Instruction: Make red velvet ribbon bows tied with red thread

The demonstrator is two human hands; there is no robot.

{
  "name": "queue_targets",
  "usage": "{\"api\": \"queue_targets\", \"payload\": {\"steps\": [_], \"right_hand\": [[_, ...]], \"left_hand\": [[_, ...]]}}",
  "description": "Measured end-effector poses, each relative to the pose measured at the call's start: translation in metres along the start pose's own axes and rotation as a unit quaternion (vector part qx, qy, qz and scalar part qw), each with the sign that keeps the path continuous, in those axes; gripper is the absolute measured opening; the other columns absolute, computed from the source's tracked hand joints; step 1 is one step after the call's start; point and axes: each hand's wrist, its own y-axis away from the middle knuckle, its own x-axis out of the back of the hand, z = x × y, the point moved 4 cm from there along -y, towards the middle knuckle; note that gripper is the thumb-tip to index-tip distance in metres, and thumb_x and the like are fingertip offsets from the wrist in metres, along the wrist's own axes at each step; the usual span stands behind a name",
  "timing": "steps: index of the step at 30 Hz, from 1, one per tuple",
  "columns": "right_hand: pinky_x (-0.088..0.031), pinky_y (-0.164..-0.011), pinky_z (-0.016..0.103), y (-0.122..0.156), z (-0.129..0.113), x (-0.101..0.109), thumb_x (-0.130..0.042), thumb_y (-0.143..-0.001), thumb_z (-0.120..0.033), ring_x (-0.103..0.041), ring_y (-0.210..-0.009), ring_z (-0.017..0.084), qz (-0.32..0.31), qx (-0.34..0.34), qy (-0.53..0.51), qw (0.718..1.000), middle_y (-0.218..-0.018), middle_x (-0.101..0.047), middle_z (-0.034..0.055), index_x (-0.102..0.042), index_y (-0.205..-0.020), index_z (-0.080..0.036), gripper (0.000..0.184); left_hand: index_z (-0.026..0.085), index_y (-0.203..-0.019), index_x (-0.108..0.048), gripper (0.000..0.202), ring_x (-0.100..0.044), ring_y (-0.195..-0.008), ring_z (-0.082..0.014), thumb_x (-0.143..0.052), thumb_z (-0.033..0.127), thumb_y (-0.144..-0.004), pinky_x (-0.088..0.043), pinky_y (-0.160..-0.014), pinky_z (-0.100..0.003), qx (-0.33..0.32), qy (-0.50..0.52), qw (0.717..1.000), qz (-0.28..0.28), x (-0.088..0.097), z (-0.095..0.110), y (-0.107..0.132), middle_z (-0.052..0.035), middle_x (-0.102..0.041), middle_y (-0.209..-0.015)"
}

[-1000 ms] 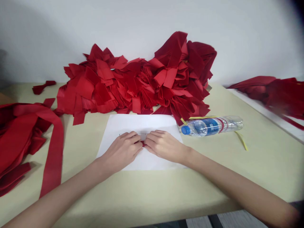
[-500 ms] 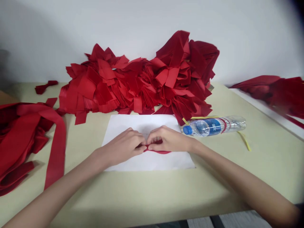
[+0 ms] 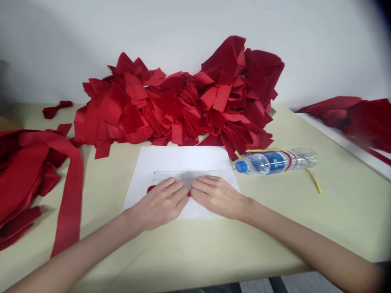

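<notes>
My left hand and my right hand lie side by side, fingers flat, on a white sheet of paper printed with a thin rectangle outline. They press down on a small red fabric piece; only its left tip and a sliver between the fingertips show. The fingertips of both hands nearly meet at the sheet's middle.
A big heap of folded red fabric pieces lies behind the paper against the wall. Long red fabric strips sprawl at the left, more red cloth at the right. A plastic water bottle lies on its side on yellow strips.
Half a second ago both hands were raised and pinching the red piece. Now they have come down and flattened over it, a little nearer to me on the paper.
</notes>
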Motion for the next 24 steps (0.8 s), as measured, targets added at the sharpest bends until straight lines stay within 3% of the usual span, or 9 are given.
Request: {"api": "queue_targets", "payload": {"steps": [4,11,19,24], "right_hand": [[-0.033,-0.064,0.028,0.006,-0.003,0.001,-0.042,-0.091,-0.013,-0.045,-0.07,0.014,0.011,0.054,0.022,0.998,-0.077,-0.057,0.0013,-0.057,-0.08,-0.015,0.019],[-0.035,-0.074,0.03,0.003,-0.001,0.004,-0.046,-0.089,-0.014,-0.046,-0.081,0.016,-0.026,0.041,0.029,0.998,-0.082,-0.058,0.0028,-0.06,-0.084,-0.015,0.015],[-0.034,-0.067,0.03,0.0,-0.004,-0.002,-0.041,-0.091,-0.014,-0.047,-0.072,0.015,-0.006,0.025,0.072,0.997,-0.072,-0.056,0.0043,-0.056,-0.072,-0.013,0.024],[-0.038,-0.073,0.03,-0.001,0.002,0.001,-0.043,-0.092,-0.029,-0.05,-0.078,0.015,0.003,-0.003,0.008,1.0,-0.078,-0.06,0.0047,-0.062,-0.082,-0.013,0.026]], "left_hand": [[0.013,-0.075,-0.06,0.023,-0.05,-0.071,-0.0186,-0.042,0.003,-0.086,-0.036,-0.064,-0.034,-0.005,0.01,1.0,0.016,0.004,0.006,0.004,-0.0058,-0.061,-0.077],[0.013,-0.076,-0.06,0.021,-0.048,-0.075,-0.0202,-0.044,0.005,-0.086,-0.034,-0.064,-0.035,0.024,0.017,0.999,-0.028,0.004,0.006,0.001,-0.0054,-0.06,-0.08],[0.014,-0.067,-0.056,0.025,-0.047,-0.071,-0.0189,-0.043,0.003,-0.085,-0.034,-0.063,-0.034,0.043,0.017,0.999,-0.025,0.005,0.002,-0.006,-0.0034,-0.054,-0.069],[0.015,-0.066,-0.055,0.025,-0.047,-0.068,-0.0184,-0.042,0.003,-0.084,-0.035,-0.062,-0.033,0.044,0.011,0.999,-0.009,-0.002,0.003,-0.006,-0.003,-0.052,-0.066]]}}
